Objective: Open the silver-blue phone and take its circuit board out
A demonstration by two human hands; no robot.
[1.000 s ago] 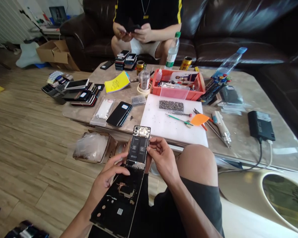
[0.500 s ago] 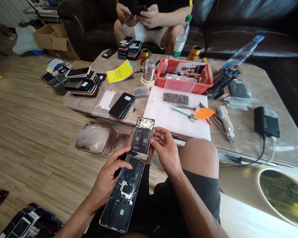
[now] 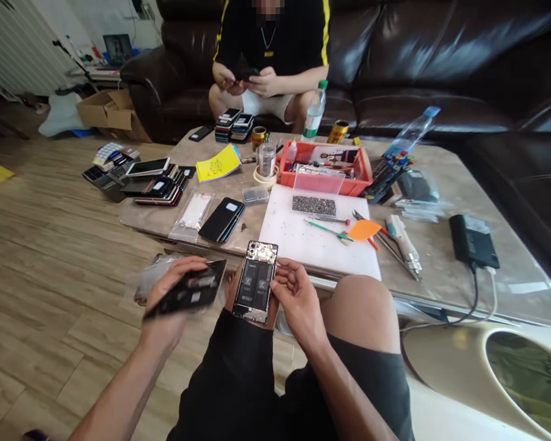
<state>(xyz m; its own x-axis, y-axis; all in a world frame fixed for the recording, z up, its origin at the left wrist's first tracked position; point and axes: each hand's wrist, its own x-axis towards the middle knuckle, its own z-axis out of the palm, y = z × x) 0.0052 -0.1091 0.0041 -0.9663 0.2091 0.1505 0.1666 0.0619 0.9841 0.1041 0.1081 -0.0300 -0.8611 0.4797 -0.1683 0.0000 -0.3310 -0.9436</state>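
You look to be in the middle of taking a phone apart: the thin, flat, dark panel (image 3: 206,285) is off to nine o'clock, apart from the black, oblong phone (image 3: 254,285) with its insides showing. Your left hand (image 3: 161,283) is gripping the panel, which is blurry and tilted. Your right hand (image 3: 298,300), at three o'clock from the phone, is pinching its edge between thumb and fingers. The phone is above your lap, just before the edge of the grey stone tabletop (image 3: 434,245). I think the next move calls for a steady right hand and a safe flat spot for the panel. At eleven o'clock, a small pile of black, shiny phones (image 3: 223,219) takes up room. At two o'clock lies a flat white board (image 3: 284,229), with a clear plastic box (image 3: 319,182) of tiny silver bits, a thin green stick (image 3: 328,229) and an orange leaf-shaped sheet (image 3: 364,230) on it. Those bits could spill if bumped. Your bare knee (image 3: 365,306) sits between your right arm and the tabletop's three o'clock side.
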